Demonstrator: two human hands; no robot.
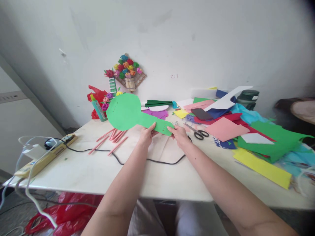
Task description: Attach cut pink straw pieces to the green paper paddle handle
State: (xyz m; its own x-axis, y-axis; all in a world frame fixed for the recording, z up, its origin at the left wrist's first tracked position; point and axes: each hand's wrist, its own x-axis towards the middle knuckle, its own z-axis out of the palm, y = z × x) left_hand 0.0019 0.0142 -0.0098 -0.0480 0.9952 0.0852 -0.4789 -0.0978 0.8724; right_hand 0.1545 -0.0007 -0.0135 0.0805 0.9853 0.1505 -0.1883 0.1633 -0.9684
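A bright green paper cutout (125, 111), a round disc with a long straight handle, is held up above the table. Small dark dots mark the disc's left side and the handle's end. My left hand (148, 132) pinches the lower edge of the handle near its middle. At the handle's right end my right hand (179, 134) grips it between thumb and fingers. Below the disc lie several pink paper sticks (118, 136). Black-handled scissors (198, 131) rest just right of my right hand.
Coloured paper sheets (226, 127), a dark phone (201, 114) and a dark green container (247, 98) crowd the right. A glue bottle (98, 108) and paper flowers (126, 67) stand at the back left. A power strip (46, 157) lies far left; a black cable (167, 162) crosses the table.
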